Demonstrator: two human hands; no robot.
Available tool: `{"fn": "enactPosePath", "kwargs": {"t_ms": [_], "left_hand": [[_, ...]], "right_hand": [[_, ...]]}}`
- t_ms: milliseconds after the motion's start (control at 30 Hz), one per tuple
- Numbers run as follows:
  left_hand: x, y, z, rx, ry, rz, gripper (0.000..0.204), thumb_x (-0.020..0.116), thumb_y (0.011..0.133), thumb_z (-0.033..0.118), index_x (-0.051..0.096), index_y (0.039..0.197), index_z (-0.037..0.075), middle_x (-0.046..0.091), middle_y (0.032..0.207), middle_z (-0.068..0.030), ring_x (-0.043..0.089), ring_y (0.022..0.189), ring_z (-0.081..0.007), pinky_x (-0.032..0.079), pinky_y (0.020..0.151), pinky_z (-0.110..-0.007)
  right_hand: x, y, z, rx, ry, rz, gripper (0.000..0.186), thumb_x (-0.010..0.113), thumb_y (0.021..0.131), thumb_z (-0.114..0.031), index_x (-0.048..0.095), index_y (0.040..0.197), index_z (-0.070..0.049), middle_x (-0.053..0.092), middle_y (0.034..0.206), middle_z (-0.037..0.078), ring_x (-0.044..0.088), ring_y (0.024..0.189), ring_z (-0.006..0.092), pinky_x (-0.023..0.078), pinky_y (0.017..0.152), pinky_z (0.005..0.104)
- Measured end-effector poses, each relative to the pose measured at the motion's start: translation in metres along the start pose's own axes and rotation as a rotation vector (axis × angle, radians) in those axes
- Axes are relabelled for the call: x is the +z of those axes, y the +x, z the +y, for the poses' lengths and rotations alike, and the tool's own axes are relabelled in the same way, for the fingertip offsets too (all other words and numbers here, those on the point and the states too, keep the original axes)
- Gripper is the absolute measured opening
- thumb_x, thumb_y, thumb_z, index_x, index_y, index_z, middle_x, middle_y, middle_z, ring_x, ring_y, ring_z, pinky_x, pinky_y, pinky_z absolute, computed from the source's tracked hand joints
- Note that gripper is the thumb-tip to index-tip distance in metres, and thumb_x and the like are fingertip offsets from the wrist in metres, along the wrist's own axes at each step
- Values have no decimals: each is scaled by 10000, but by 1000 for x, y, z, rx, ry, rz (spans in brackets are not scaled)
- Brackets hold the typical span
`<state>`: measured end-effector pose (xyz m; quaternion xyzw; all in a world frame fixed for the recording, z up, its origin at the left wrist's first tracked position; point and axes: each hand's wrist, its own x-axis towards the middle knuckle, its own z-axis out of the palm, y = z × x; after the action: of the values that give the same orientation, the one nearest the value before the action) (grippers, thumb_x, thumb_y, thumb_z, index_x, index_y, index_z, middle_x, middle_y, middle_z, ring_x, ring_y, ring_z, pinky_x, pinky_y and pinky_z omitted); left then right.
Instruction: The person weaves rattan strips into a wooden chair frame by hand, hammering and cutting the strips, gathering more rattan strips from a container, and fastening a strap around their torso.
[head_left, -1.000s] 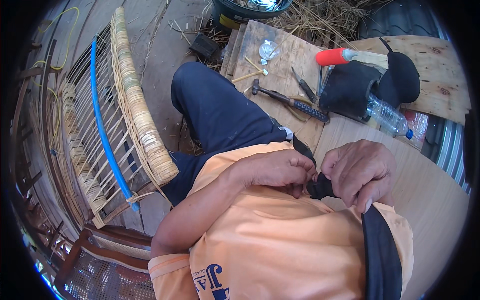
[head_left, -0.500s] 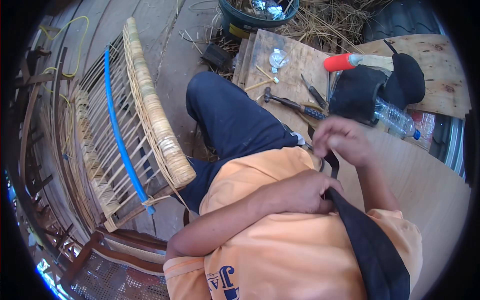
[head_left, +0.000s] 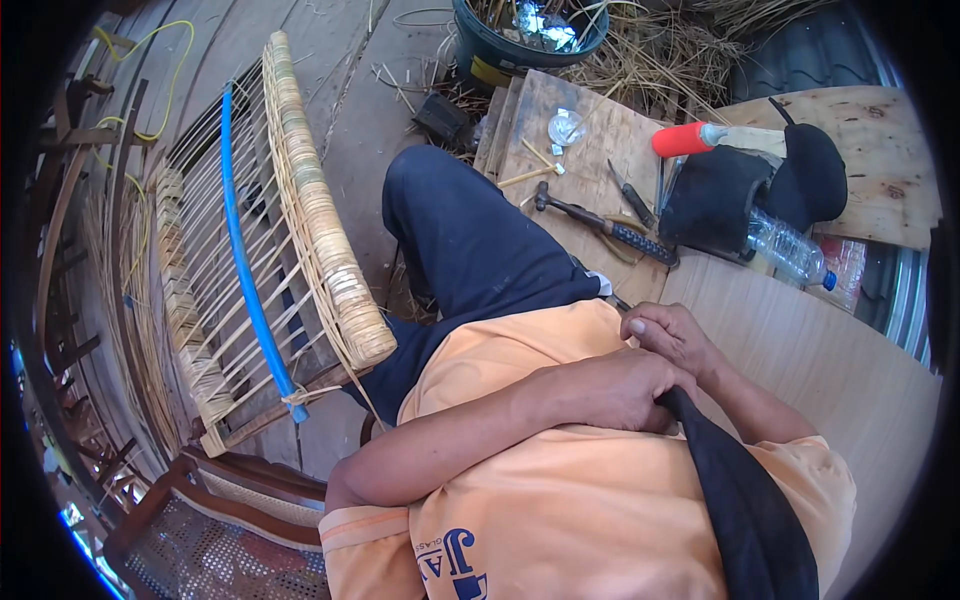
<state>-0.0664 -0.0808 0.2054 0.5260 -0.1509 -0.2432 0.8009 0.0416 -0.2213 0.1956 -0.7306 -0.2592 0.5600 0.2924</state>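
Note:
Against the front of my orange shirt [head_left: 560, 480], my left hand [head_left: 640, 392] is closed around a wide black strap [head_left: 735, 490] that runs down over the shirt. Just beyond it my right hand [head_left: 672, 335] has its fingers curled in and its thumb on top. Whatever those fingers grip, if anything, is hidden. To the left leans a frame with natural strips strung across it and a thick wrapped edge [head_left: 315, 205]. A blue tube [head_left: 240, 240] lies through its strips. Neither hand touches the frame.
Ahead on a board [head_left: 600, 110] lie a hammer [head_left: 605, 225], a knife [head_left: 632, 200] and a clear cup [head_left: 566, 127]. A red bottle [head_left: 682, 139], black cap [head_left: 815, 165] and plastic bottle [head_left: 790, 248] are to the right. A bucket [head_left: 475, 65] stands behind; a cane-seated chair [head_left: 230, 550] is lower left.
My right hand has come down toward my left hand and curled its fingers. The loose strap part seen between them no longer shows. My left hand keeps its hold on the strap.

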Motion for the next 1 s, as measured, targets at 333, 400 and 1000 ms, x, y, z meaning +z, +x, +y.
{"fn": "enactPosePath", "kwargs": {"t_ms": [333,400,1000], "left_hand": [[15,0,-4,27,-119,65,209,597,814,63,601,1022,45,633,799,-75,600,745,-151,463,690,-286],[13,-2,-4,-9,-132,62,200,601,814,69,606,1013,49,633,805,-70,600,756,-147,462,698,-283],[10,-62,41,-335,972,544,247,580,772,152,599,1003,67,628,796,-135,609,725,-326,473,697,-415]], "right_hand": [[-2,-9,7,-14,-153,9,273,429,948,-257,562,850,-39,537,683,93,521,561,189,431,548,311],[3,-4,11,-96,-171,15,278,421,950,-273,556,864,-46,555,703,115,551,583,263,438,555,341],[71,96,-26,-543,-351,153,148,538,877,-204,584,878,-64,585,671,161,603,604,320,474,550,380]]}}
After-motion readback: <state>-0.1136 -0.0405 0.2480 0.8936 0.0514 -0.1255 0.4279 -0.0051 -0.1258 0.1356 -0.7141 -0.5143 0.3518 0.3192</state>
